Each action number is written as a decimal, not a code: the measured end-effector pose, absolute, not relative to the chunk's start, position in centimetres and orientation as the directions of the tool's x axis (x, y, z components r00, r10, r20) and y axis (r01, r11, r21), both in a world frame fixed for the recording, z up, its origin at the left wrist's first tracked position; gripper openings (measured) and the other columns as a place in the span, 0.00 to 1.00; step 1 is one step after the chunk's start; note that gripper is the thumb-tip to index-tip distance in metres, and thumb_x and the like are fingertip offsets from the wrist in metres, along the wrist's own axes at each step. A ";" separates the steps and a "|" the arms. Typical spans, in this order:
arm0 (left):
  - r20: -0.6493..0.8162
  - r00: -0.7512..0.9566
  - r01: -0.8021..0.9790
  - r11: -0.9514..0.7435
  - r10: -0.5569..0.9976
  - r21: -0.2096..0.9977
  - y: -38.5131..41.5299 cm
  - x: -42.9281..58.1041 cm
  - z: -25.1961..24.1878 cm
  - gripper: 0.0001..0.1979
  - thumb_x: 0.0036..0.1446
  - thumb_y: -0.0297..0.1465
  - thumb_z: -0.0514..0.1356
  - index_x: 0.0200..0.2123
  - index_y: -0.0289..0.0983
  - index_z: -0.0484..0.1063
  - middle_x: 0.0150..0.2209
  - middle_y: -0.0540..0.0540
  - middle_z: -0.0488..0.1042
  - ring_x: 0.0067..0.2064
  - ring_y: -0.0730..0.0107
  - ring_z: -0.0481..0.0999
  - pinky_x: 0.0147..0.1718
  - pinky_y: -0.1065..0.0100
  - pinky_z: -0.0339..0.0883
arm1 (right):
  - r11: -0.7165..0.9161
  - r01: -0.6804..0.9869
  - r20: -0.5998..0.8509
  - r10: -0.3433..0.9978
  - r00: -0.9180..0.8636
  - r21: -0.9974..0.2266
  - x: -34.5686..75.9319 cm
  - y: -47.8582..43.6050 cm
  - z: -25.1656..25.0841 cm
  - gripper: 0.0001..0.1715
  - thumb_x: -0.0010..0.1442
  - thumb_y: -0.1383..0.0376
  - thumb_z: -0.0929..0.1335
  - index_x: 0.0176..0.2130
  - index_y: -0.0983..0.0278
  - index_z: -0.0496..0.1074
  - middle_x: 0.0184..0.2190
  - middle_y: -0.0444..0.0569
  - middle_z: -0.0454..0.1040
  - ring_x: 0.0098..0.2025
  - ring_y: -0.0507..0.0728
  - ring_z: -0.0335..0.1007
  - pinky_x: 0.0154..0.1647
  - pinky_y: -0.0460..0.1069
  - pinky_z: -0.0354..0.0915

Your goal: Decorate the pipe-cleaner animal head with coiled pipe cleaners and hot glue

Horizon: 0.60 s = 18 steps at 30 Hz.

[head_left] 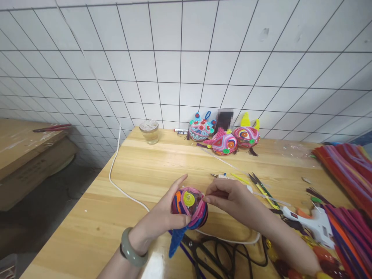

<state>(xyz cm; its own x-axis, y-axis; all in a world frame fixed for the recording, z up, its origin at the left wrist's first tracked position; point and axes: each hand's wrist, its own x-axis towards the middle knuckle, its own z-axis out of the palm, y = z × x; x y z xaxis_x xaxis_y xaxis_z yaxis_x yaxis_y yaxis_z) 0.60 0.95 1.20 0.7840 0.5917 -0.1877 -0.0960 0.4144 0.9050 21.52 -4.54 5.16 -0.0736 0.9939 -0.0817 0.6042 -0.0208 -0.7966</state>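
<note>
My left hand (162, 219) grips a round ball (189, 207) wound in coloured pipe cleaners, with a yellow spiral on its face and a blue tail hanging below. A green bangle sits on that wrist. My right hand (229, 197) is at the ball's right side, thumb and fingers pinched on the wrapping near the top. Both hands hover just above the wooden table (139, 174).
Three finished pipe-cleaner figures (222, 137) lean by the tiled wall, next to a glass jar (149, 131). A white cable (116, 170) crosses the table. Snips (263, 188), a white glue gun (315, 224), black scissors (203, 252) and piles of pipe cleaners (348, 174) lie right. Cardboard boxes (29, 155) stand left.
</note>
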 end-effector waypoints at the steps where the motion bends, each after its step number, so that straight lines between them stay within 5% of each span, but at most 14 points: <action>1: -0.187 0.787 -0.088 0.408 0.588 0.909 1.0 0.6 1.2 0.53 0.41 0.31 0.69 0.66 0.41 0.41 0.51 0.41 0.70 0.51 0.57 0.69 0.46 0.63 0.62 | -0.027 0.598 -0.088 0.993 -0.074 -0.801 21.5 -4.6 5.1 0.10 0.58 0.59 0.69 0.30 0.62 0.74 0.26 0.44 0.73 0.29 0.53 0.66 0.28 0.47 0.60; 13: -0.173 0.846 0.126 0.127 0.503 0.984 1.1 -0.3 1.7 0.53 0.40 0.26 0.65 0.66 0.45 0.41 0.47 0.44 0.72 0.51 0.51 0.68 0.50 0.50 0.62 | -0.022 0.555 -0.154 0.969 -0.193 -0.832 22.1 -5.5 5.8 0.08 0.59 0.62 0.68 0.32 0.63 0.74 0.27 0.43 0.72 0.29 0.51 0.65 0.28 0.44 0.59; 18: -0.194 0.835 0.150 0.126 0.514 0.981 0.9 -0.2 2.1 0.53 0.40 0.24 0.64 0.66 0.46 0.40 0.49 0.43 0.71 0.50 0.53 0.69 0.49 0.52 0.64 | -0.004 0.597 -0.136 0.975 -0.176 -0.802 21.9 -6.2 6.1 0.08 0.60 0.63 0.67 0.31 0.63 0.73 0.26 0.42 0.71 0.28 0.51 0.64 0.28 0.44 0.59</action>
